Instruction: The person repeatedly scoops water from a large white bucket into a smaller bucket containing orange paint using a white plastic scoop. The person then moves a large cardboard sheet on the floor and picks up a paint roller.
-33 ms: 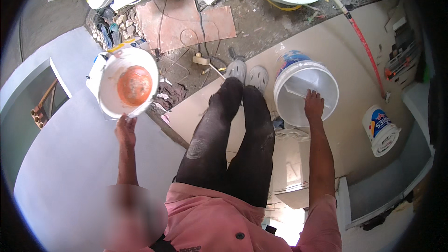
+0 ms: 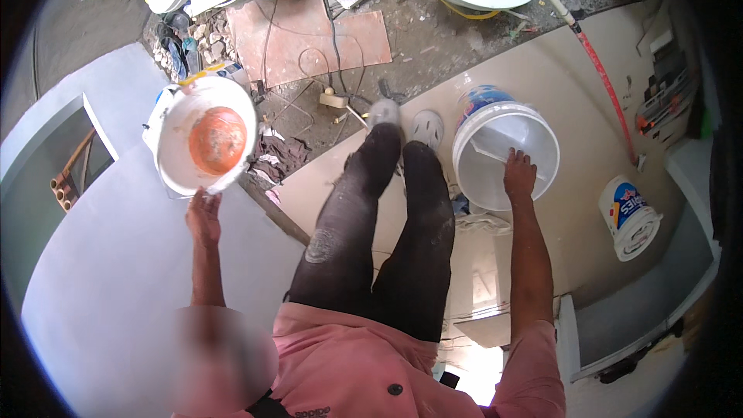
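Gripping near rim of orange-bottomed bucket (image 2: 174,143), left hand (image 2: 203,217) is clamping fingers there; bucket is showing its inside, left of legs (image 2: 356,224). Right hand (image 2: 520,176) is resting over near rim of large bucket (image 2: 495,114), fingers bending beside pale flat piece (image 2: 487,143) inside; cannot tell whether they're pinching it. Large bucket is sitting on tan floor (image 2: 584,101).
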